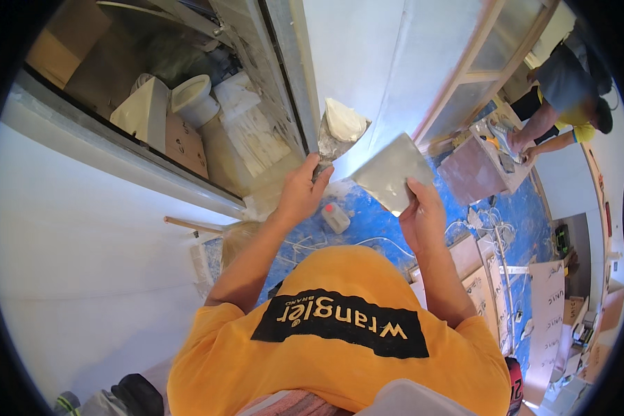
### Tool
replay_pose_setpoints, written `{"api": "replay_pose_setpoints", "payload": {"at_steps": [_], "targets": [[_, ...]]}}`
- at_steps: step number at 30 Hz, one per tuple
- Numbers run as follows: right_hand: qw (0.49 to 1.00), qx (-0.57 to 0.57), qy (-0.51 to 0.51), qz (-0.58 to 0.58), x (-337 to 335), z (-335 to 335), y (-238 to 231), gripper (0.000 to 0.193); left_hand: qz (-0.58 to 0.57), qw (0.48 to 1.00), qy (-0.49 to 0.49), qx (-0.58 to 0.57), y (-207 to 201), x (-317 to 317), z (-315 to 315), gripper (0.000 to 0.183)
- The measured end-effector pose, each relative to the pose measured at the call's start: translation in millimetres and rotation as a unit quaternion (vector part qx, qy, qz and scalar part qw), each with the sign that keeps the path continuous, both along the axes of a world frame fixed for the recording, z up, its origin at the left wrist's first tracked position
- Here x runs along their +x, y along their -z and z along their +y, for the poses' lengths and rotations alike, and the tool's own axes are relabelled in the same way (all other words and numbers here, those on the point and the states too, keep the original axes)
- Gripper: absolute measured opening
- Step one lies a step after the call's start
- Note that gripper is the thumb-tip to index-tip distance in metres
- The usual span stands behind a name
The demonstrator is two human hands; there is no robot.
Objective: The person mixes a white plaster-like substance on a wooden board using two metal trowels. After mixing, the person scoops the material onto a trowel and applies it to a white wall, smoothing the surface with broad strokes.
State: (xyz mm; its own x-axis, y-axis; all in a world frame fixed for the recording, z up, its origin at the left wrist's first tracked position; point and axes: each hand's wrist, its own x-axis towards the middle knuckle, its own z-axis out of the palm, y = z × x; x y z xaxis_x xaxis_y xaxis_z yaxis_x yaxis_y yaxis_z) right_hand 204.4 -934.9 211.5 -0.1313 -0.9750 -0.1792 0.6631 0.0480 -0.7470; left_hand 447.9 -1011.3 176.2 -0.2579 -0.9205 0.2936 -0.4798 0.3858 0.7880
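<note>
My left hand (299,194) is closed round the short dark handle of a putty knife (331,147). A thick white lump of filler (344,120) sits on its broad blade. In my right hand (423,220) is a flat, squarish grey metal plate (394,173), tilted, with the thumb on its upper face and the fingers mostly hidden beneath. The plate is apart from the knife, a little to its right. Both tools are held up before a pale wall (357,52).
A doorway at left opens on a room with a toilet (195,96) and a washbasin (140,109). Blue sheeting (388,239) covers the floor, with a white jug (335,218), loose cables (494,229) and boards (548,312). A co-worker (568,87) bends over a box (473,170) at right.
</note>
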Motion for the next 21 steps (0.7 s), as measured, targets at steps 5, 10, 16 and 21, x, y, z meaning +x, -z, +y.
{"api": "replay_pose_setpoints", "payload": {"at_steps": [5,10,16,21], "targets": [[0.993,0.002,-0.105,-0.061,28.8,-26.9,-46.5,0.039,-0.023,0.986,0.015,-0.164,11.7,7.8,-12.8,0.037],[0.992,0.009,-0.086,-0.090,31.7,-41.7,-37.2,0.043,-0.173,0.966,0.007,-0.192,11.7,31.3,-41.1,0.038],[0.989,-0.031,-0.008,-0.148,-27.2,-106.4,16.7,0.046,-0.017,0.993,-0.043,-0.105,59.4,35.1,-62.8,0.016],[0.984,0.025,0.002,-0.174,-87.2,-197.0,164.9,0.044,0.260,0.948,-0.125,0.132,58.8,26.8,-70.3,0.016]]}}
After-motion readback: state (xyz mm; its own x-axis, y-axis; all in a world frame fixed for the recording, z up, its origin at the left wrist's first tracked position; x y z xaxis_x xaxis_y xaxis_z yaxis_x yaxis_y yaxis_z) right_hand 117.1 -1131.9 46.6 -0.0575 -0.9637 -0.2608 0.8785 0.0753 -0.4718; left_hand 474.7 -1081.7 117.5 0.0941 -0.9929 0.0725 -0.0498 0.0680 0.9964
